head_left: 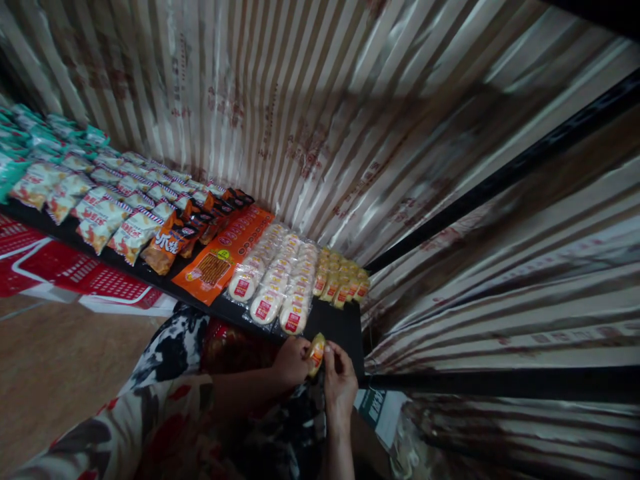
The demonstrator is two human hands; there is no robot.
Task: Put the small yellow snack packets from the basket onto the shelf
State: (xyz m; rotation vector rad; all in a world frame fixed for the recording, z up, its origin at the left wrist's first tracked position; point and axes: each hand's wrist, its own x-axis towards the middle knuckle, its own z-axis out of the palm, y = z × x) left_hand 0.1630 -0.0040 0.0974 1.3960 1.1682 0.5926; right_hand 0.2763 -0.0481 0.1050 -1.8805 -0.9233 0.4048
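Observation:
Between my two hands, near the front right corner of the black shelf point(345, 322), is a small yellow-wrapped snack packet point(317, 354) with an orange label. My left hand point(293, 362) is closed on its left side. The thumb and fingers of my right hand point(341, 380) pinch its right edge. Similar yellow packets point(341, 280) stand in rows at the shelf's right end. Beside them, to the left, are rows of round white cakes point(267, 308) in clear wrappers with red labels.
Further left lie an orange packet point(213, 270), orange-and-black bags point(165, 247), white snack bags point(103, 217) and green bags point(40, 137). Red baskets point(100, 273) sit below the shelf. Striped sheeting point(300, 120) hangs behind; a black post point(500, 170) rises at the right.

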